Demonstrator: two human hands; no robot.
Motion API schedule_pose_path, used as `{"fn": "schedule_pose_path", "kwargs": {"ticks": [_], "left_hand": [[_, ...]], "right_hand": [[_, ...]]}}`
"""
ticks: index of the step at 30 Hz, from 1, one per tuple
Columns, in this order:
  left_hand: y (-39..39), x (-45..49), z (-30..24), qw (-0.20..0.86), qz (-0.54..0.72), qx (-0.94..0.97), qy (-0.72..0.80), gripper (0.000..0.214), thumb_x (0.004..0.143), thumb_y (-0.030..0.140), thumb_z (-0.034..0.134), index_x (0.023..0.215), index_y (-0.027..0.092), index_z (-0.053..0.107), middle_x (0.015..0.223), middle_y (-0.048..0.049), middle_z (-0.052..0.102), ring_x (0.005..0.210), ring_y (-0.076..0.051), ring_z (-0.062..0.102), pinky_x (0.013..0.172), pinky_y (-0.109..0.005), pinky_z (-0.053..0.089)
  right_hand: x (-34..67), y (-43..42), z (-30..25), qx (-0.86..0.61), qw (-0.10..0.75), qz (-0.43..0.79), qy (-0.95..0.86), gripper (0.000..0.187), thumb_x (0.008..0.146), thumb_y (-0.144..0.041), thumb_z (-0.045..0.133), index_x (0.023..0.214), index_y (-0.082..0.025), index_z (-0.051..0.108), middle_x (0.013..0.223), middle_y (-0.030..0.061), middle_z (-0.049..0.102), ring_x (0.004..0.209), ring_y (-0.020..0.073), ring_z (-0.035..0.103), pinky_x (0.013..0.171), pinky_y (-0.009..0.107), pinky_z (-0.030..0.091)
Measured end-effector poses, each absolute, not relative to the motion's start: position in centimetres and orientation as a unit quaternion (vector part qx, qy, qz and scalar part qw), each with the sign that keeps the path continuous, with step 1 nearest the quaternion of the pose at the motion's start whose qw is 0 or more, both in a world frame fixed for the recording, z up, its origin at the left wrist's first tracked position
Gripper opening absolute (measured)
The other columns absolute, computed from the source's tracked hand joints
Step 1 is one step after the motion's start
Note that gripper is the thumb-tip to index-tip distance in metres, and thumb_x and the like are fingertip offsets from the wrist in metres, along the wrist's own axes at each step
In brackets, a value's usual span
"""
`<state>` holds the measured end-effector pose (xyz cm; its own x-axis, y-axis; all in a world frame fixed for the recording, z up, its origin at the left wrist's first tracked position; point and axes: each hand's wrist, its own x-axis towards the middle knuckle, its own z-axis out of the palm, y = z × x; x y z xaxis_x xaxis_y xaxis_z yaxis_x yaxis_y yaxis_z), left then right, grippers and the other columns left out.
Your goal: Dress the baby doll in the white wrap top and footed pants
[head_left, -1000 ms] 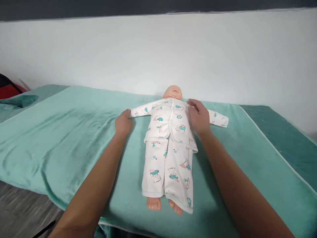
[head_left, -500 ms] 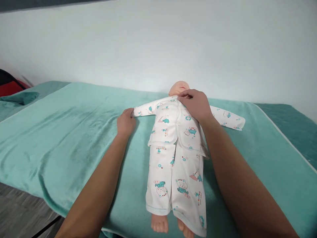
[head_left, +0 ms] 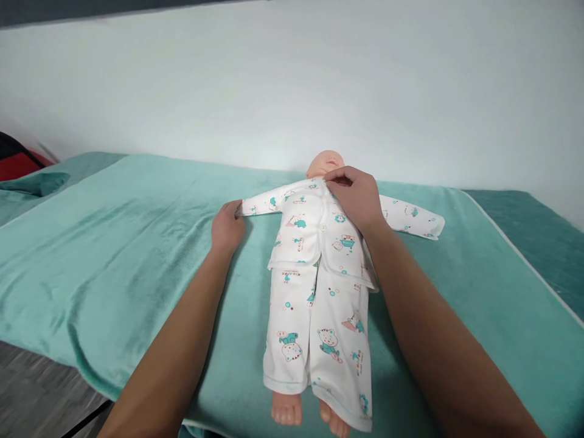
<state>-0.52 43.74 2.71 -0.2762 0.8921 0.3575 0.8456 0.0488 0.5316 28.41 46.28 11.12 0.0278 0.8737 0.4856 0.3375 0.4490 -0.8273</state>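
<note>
A baby doll [head_left: 325, 163] lies on its back on a teal blanket [head_left: 114, 243], dressed in a white printed shirt [head_left: 314, 231] and matching trousers [head_left: 314, 340]. Its bare feet stick out near the front edge. My left hand [head_left: 227, 226] is closed on the cuff of the doll's sleeve that stretches left. My right hand [head_left: 356, 198] rests on the doll's upper chest, with thumb and fingers pinching the shirt's collar just below the chin. The other sleeve [head_left: 410, 218] lies spread out to the right.
The blanket covers a padded table set against a pale wall [head_left: 292, 85]. A darker teal cover [head_left: 524, 231] shows at the right. At the far left lie a folded teal cloth [head_left: 31, 182] and something red and black [head_left: 16, 159]. Floor [head_left: 41, 395] shows at the lower left.
My right hand has moved from the doll's side up to the shirt's collar and pinched it. My left hand has stayed on the sleeve cuff. The view shifted slightly.
</note>
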Motion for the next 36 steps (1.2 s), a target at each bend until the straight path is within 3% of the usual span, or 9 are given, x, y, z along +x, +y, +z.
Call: {"fn": "schedule_pose_path", "kwargs": {"ticks": [6,15,28,36], "left_hand": [[43.6,-0.7,2.6,0.053,0.354,0.592,0.722,0.057,0.08,0.006,0.045,0.132,0.018,0.066,0.136,-0.0075,0.067,0.125,-0.024,0.062,0.11,-0.033,0.047],[43.6,-0.7,2.7,0.056,0.369,0.591,0.715,0.051,0.082,0.008,0.047,0.128,0.016,0.069,0.131,-0.0094,0.07,0.122,-0.025,0.064,0.108,-0.033,0.047],[43.7,-0.8,2.7,0.071,0.364,0.582,0.724,0.049,0.085,0.011,0.047,0.129,0.018,0.067,0.131,-0.0083,0.069,0.121,-0.024,0.064,0.108,-0.033,0.047],[43.8,-0.9,2.5,0.076,0.364,0.583,0.722,0.049,0.086,0.013,0.047,0.13,0.019,0.067,0.13,-0.0084,0.07,0.12,-0.024,0.064,0.106,-0.034,0.048]], "right_hand": [[29.2,45.8,9.7,-0.435,0.589,0.253,-0.632,0.028,0.08,-0.01,0.048,0.09,-0.025,0.069,0.099,0.0009,0.075,0.102,0.0192,0.07,0.104,0.046,0.052],[29.5,44.9,9.4,-0.424,0.578,0.265,-0.644,0.034,0.08,-0.009,0.047,0.104,-0.027,0.063,0.113,0.0017,0.074,0.118,0.0197,0.068,0.11,0.046,0.046],[29.1,44.7,10.0,-0.43,0.579,0.308,-0.621,0.018,0.087,-0.025,0.061,0.105,-0.027,0.063,0.124,0.0049,0.07,0.123,0.024,0.064,0.109,0.049,0.047],[29.1,44.0,10.7,-0.411,0.576,0.359,-0.608,0.021,0.088,-0.034,0.066,0.108,-0.029,0.063,0.133,0.0036,0.067,0.127,0.025,0.06,0.107,0.051,0.05]]}}
